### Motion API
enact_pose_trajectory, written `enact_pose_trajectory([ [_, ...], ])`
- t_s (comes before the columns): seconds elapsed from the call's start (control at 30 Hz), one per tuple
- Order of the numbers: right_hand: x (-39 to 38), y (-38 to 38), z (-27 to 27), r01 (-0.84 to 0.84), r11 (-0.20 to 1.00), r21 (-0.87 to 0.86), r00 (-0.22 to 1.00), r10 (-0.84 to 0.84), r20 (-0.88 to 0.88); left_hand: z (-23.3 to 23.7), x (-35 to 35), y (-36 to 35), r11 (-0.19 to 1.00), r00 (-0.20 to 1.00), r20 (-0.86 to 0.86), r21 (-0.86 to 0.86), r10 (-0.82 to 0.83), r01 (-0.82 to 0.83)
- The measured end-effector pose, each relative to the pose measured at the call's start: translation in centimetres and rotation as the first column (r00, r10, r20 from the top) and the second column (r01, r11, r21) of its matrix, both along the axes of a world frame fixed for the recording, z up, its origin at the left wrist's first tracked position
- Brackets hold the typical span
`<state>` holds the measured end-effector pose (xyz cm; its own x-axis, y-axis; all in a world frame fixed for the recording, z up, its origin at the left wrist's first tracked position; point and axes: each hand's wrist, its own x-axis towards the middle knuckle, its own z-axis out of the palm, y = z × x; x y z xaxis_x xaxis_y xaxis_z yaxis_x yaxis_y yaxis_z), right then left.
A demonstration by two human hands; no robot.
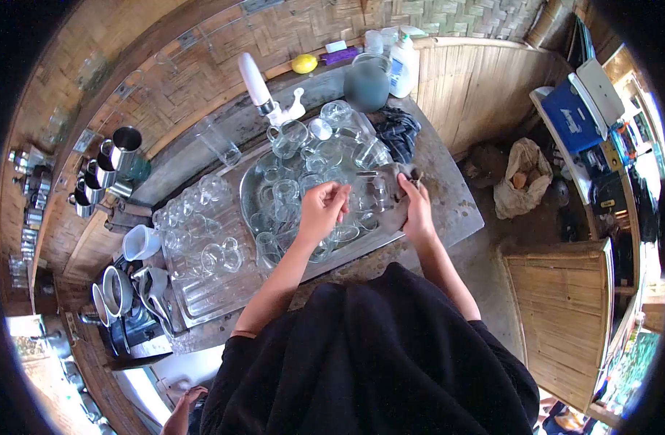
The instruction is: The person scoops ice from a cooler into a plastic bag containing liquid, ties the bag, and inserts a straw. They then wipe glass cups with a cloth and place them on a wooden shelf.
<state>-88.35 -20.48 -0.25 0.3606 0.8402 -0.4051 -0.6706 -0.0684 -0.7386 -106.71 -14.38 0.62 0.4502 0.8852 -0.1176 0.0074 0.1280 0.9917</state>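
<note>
My left hand [321, 210] pinches the rim of a clear glass mug [361, 194] over a round metal tray [249, 190] crowded with several glass cups. My right hand [417, 210] grips a grey cloth [394, 190] wrapped against the far side of the same mug. Both hands hover above the right half of the tray on a grey stone counter [452, 203].
A rectangular tray [202, 297] of upturned glasses lies to the left. A tall glass [220, 141], a white tap [263, 94], a round grey jar [366, 83], a white soap bottle [403, 67], a dark rag [398, 132] stand behind. Steel mugs [118, 156] hang at left.
</note>
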Motion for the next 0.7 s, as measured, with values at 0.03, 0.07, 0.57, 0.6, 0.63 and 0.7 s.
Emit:
enact_pose_trajectory([
  [0.03,1.0,-0.3,-0.3,0.069,0.998,0.009,0.99,-0.07,0.121,0.2,0.5,0.0,0.998,0.998,-0.063,0.06,-0.025,0.029],
  [0.07,2.2,-0.5,-0.9,0.085,0.995,0.044,0.994,-0.088,0.072,0.5,1.1,-0.3,0.993,0.988,-0.151,0.105,-0.033,0.05],
  [0.57,5.1,-3.5,-5.3,0.308,0.91,-0.277,-0.448,0.396,0.802,0.8,2.5,-1.9,0.984,0.983,-0.126,0.097,-0.137,0.15],
  [0.6,4.2,-3.2,-3.9,0.29,0.894,-0.34,-0.354,0.43,0.83,1.0,2.0,-2.0,0.989,0.987,-0.12,0.087,-0.111,0.122],
  [0.63,3.8,-2.7,-3.0,0.138,0.945,-0.295,-0.203,0.318,0.926,1.3,1.4,-2.0,0.993,0.99,-0.115,0.079,-0.08,0.09],
  [0.7,2.9,-1.5,-1.9,-0.143,0.982,-0.122,0.168,0.146,0.975,1.9,0.0,-2.2,0.995,0.994,-0.11,0.097,-0.008,0.019],
])
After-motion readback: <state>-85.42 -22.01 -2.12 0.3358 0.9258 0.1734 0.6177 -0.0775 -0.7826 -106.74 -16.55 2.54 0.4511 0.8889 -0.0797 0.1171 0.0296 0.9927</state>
